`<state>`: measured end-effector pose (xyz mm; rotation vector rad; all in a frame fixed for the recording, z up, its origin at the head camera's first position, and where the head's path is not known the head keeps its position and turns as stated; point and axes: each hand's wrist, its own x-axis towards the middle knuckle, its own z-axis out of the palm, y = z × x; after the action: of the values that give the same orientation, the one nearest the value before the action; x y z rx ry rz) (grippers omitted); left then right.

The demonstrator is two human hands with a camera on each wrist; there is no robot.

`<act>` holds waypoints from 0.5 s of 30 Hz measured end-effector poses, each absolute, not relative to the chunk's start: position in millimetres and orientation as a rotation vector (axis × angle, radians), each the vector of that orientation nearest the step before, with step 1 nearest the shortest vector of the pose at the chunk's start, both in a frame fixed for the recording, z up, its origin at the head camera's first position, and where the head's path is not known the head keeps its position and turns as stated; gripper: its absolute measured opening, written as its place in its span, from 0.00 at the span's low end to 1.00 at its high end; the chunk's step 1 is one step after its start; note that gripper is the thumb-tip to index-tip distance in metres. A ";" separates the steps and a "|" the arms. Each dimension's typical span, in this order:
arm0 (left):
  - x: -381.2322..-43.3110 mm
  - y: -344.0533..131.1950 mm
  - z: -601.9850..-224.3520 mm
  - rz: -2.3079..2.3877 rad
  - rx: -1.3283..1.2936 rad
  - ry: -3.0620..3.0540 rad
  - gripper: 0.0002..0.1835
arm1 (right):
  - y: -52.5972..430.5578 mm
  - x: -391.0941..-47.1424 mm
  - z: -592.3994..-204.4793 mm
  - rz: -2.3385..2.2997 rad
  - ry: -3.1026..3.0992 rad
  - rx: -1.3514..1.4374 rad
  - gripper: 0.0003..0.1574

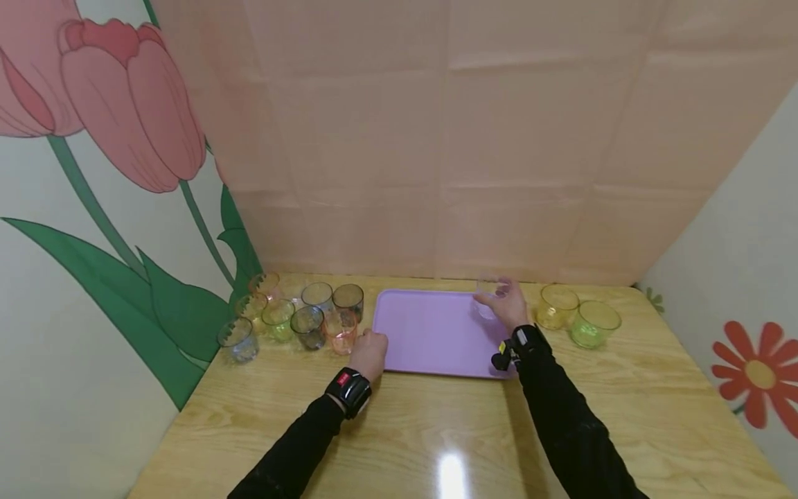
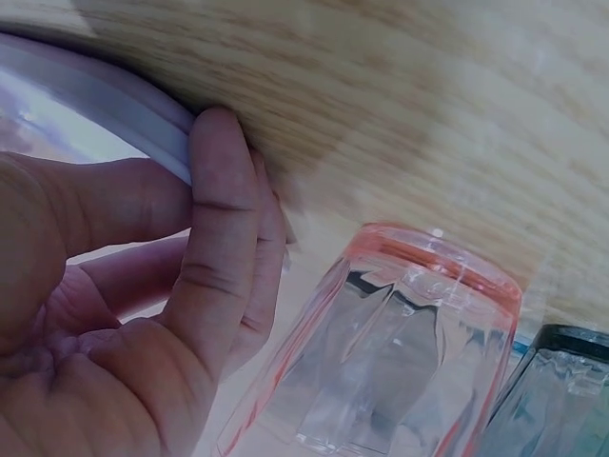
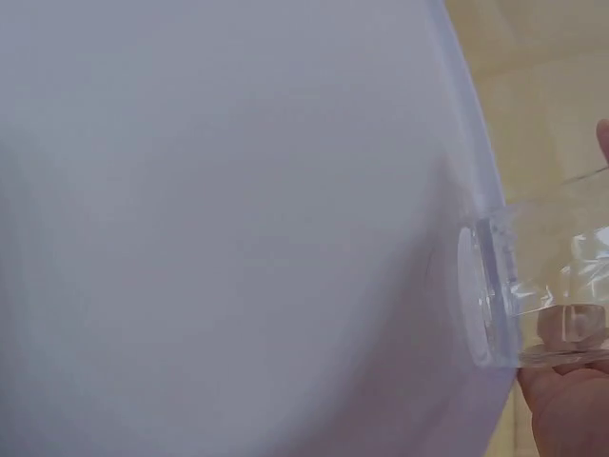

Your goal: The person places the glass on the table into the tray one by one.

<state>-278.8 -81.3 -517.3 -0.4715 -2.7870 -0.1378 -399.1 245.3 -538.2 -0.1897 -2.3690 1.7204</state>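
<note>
My left hand (image 1: 368, 355) is at the left edge of a purple tray (image 1: 430, 336); in the left wrist view its thumb and fingers pinch the tray's rim (image 2: 143, 129). Beside those fingers stands a pink-tinted glass (image 2: 381, 352). Over the tray's back right corner, my right hand (image 1: 510, 307) grips a clear glass (image 1: 486, 285). The right wrist view shows the glass's base close to the tray's edge, with fingers (image 3: 576, 409) round its side. The bare purple surface fills most of that view.
Left of the tray several tinted glasses stand grouped, among them a dark grey glass (image 1: 308, 329), a green glass (image 1: 278, 322) and a bluish glass (image 1: 240, 343). To the right stand a yellow glass (image 1: 557, 308) and another green glass (image 1: 594, 326). A pink-covered wall (image 1: 436, 173) rises behind the table.
</note>
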 end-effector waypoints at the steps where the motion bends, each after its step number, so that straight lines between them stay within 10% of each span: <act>1: -278.6 -81.2 -518.2 -0.144 -0.471 -2.782 0.03 | 245.3 -400.1 -539.6 1.737 -2.354 -0.194 0.55; 15: -279.7 -80.5 -522.9 -0.107 -0.466 -2.764 0.02 | 246.3 -410.4 -547.1 1.768 -2.302 -0.165 0.57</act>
<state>-279.7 -80.5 -522.9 -0.4658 -2.7643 -0.1074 -410.4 246.3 -547.1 -0.1647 -2.3023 1.7680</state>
